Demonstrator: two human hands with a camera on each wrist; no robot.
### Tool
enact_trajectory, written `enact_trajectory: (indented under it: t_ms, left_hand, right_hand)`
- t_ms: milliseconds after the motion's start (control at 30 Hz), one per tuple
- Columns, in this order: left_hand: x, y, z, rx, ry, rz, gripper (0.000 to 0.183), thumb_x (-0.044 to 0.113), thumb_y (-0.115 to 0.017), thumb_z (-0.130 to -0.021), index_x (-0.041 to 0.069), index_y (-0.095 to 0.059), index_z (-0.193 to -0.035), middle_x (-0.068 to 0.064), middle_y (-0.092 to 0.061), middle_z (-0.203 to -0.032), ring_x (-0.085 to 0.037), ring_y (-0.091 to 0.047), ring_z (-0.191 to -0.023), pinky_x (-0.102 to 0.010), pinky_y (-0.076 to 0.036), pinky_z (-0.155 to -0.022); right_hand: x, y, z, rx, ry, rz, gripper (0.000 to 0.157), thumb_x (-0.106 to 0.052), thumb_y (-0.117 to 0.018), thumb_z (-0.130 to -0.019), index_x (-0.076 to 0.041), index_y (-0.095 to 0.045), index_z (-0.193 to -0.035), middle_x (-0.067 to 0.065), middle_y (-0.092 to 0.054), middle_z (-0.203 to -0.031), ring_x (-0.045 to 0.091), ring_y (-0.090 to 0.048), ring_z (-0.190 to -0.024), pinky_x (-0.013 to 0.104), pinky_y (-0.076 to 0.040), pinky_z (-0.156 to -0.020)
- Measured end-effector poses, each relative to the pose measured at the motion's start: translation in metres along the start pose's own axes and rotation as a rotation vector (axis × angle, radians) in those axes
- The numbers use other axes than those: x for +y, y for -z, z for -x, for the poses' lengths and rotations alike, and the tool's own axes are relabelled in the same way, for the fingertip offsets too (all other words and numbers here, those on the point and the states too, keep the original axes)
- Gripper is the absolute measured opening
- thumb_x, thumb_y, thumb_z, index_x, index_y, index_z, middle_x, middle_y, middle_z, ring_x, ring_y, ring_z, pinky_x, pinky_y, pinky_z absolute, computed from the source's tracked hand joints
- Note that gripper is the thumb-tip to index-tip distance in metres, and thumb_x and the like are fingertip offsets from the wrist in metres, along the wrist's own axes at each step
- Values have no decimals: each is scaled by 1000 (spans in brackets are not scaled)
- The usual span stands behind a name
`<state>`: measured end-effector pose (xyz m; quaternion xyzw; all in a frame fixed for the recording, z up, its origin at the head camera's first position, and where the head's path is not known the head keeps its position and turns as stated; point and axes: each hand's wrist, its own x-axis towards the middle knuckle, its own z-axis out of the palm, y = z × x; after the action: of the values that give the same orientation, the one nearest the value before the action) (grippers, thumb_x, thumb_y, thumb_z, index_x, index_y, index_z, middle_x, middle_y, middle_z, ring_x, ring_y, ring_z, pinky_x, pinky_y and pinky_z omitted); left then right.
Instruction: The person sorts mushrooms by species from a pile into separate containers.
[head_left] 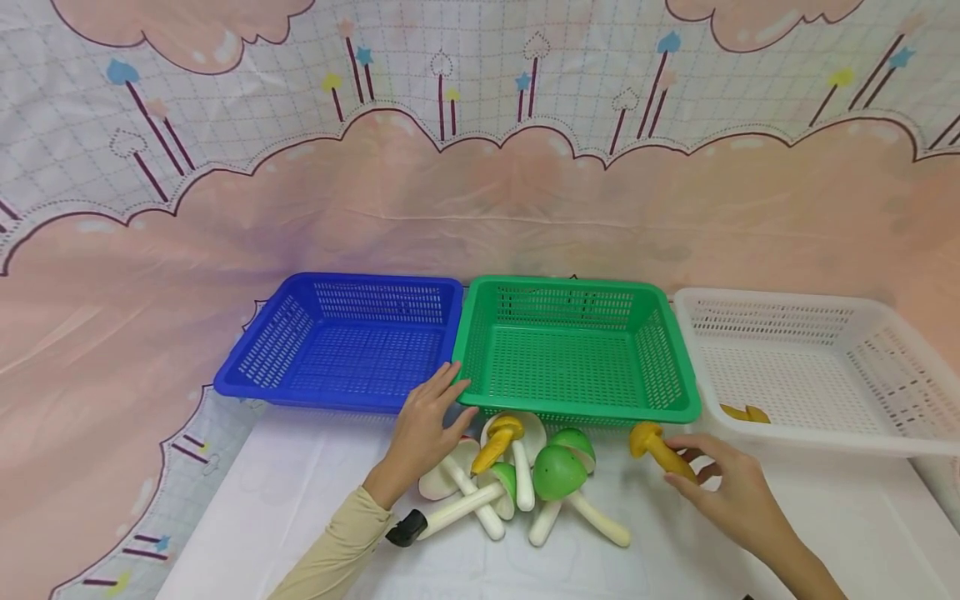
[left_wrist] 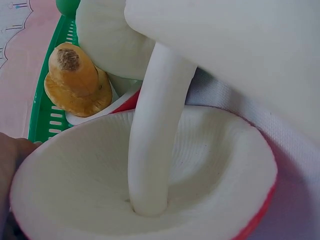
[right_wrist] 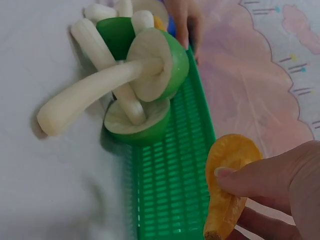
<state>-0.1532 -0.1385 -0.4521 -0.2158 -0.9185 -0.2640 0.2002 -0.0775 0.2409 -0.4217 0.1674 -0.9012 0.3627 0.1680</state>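
My right hand pinches a yellow toy mushroom by its stem, just above the table in front of the green basket's right corner. In the right wrist view the thumb lies across the yellow mushroom. My left hand has its fingers extended by the corner where the blue and green baskets meet; whether they touch a rim I cannot tell. Beside it lies a pile: another yellow mushroom, green-capped mushrooms and a red-edged, white-stemmed mushroom, its underside filling the left wrist view.
A blue basket, a green basket and a white basket stand in a row along the back. A yellow mushroom lies in the white one. Behind them hangs a patterned cloth. White cloth covers the table.
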Motion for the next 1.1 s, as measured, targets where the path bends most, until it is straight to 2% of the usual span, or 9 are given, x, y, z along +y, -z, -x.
enact_trajectory:
  t_ms: [267, 667, 900, 1100]
  left_hand:
    - [-1, -1, 0, 5, -9, 3, 44, 28, -69, -87, 5, -62, -124, -11, -45, -142, -27, -36, -135, -55, -35, -102]
    - [-1, -2, 0, 12, -15, 1, 45, 27, -70, -86, 4, -62, -124, -12, -46, -142, -27, -37, -134, -56, -35, -101]
    - [-1, -3, 1, 16, -20, 9, 44, 26, -70, -86, 3, -62, -124, -12, -46, -142, -28, -37, -134, -57, -35, -100]
    - [-1, -3, 1, 21, -18, 4, 44, 28, -69, -87, 4, -62, -124, -12, -46, -142, -27, -37, -134, -55, -36, -101]
  right_hand:
    - [2, 14, -5, 15, 39, 1, 48, 9, -84, -59, -5, -67, -102, 4, -67, -95, 0, -56, -80, 16, -49, -55]
    - [10, 33, -14, 39, 57, 37, 46, 9, -84, -59, -5, -67, -100, 6, -66, -88, -5, -52, -81, 13, -48, -56]
    - [13, 40, -22, 57, 87, 55, 48, 9, -84, -58, -5, -67, -101, 8, -67, -90, -8, -53, -81, 11, -47, -57]
    - [17, 47, -29, 69, 60, 47, 47, 10, -83, -60, -5, -68, -102, 7, -67, -89, -9, -53, -80, 11, -47, -58]
